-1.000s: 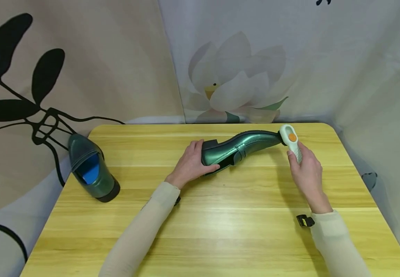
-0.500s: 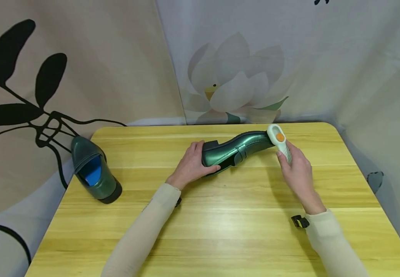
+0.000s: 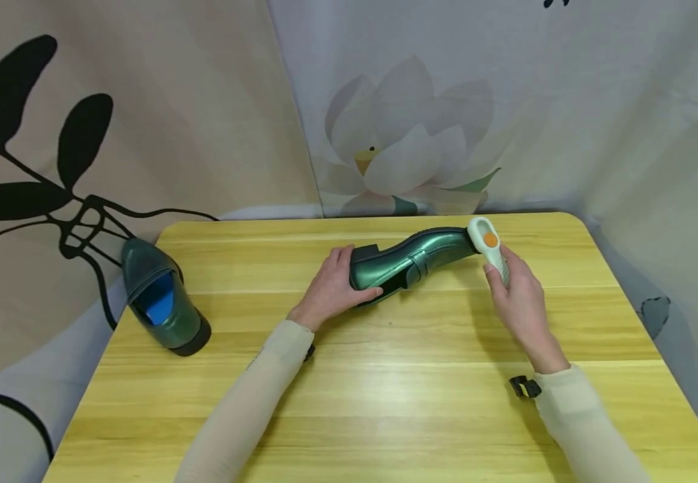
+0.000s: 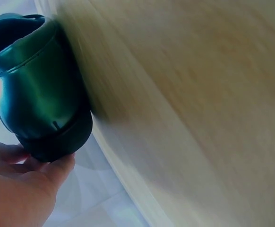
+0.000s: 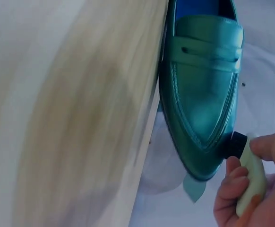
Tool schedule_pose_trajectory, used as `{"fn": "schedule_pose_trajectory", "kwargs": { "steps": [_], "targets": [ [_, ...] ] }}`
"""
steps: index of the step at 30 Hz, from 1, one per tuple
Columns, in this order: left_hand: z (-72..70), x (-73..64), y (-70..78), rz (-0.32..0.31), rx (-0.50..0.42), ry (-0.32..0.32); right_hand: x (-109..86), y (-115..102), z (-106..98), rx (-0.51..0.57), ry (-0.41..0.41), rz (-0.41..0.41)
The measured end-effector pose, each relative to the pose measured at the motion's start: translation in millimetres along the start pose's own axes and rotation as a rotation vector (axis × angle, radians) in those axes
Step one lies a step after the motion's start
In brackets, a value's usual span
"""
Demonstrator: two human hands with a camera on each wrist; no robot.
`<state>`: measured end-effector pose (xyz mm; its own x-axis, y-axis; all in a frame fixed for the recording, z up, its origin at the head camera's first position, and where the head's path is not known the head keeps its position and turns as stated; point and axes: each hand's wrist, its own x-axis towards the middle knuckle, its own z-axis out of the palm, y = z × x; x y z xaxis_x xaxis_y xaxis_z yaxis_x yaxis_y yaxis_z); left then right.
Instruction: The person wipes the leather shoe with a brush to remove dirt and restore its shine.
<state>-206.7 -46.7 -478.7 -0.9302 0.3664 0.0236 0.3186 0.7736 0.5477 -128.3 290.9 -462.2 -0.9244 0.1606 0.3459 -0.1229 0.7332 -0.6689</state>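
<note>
- The green shoe [image 3: 394,261] is held above or against the table [image 3: 421,396], at its far middle; whether it is supported by the tabletop cannot be told.
- Its long axis is laid left to right, the heel set at the left and the toe pointed right and slightly farther off; the sole is turned to the far side, the opening to the near side.
- The heel end is clasped by the left grip [image 3: 332,285], thumb on the near side and fingers on the far side, so the rest of the shoe is extended rightward from it.
- The white brush [image 3: 494,253] is pinched by the right grip [image 3: 529,302]; its handle is slanted across the shoe's line, and its dark bristles [image 5: 236,144] appear to be pressed to the toe.
- The toe is thus placed far-left of the right grip, which is much the nearer to it.
- The second shoe [image 3: 182,327] is left standing apart, at the table's left edge.
</note>
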Motion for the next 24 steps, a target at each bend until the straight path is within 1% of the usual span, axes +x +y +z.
{"fn": "schedule_pose_trajectory", "kwargs": {
  "steps": [3,7,10,12,15,19,22,24],
  "targets": [
    [0.2,-0.1,0.7,0.000,-0.008,-0.009,1.6,-4.3,3.1,-0.026,0.025,-0.018],
    [-0.2,-0.6,0.9,0.004,-0.004,-0.004,3.5,0.6,2.0,-0.052,0.073,0.010],
    [-0.3,-1.3,-0.1,0.003,0.008,0.006,4.9,3.9,3.8,-0.053,0.082,0.007],
    [-0.1,-1.6,-0.5,0.003,0.015,0.011,4.9,1.5,9.0,-0.056,0.089,-0.032],
    [0.2,-1.7,-0.9,0.002,0.020,0.015,1.7,-8.7,20.7,-0.087,0.090,-0.114],
    [0.5,-1.1,-1.1,-0.005,0.014,0.016,-4.6,-22.7,35.4,-0.140,0.053,-0.216],
    [0.2,-1.0,-0.4,-0.009,0.003,0.009,-7.0,-25.3,39.1,-0.156,0.040,-0.242],
    [-0.2,-1.1,0.1,-0.010,-0.002,0.004,-6.7,-23.6,38.4,-0.160,0.062,-0.233]
  ]
}}
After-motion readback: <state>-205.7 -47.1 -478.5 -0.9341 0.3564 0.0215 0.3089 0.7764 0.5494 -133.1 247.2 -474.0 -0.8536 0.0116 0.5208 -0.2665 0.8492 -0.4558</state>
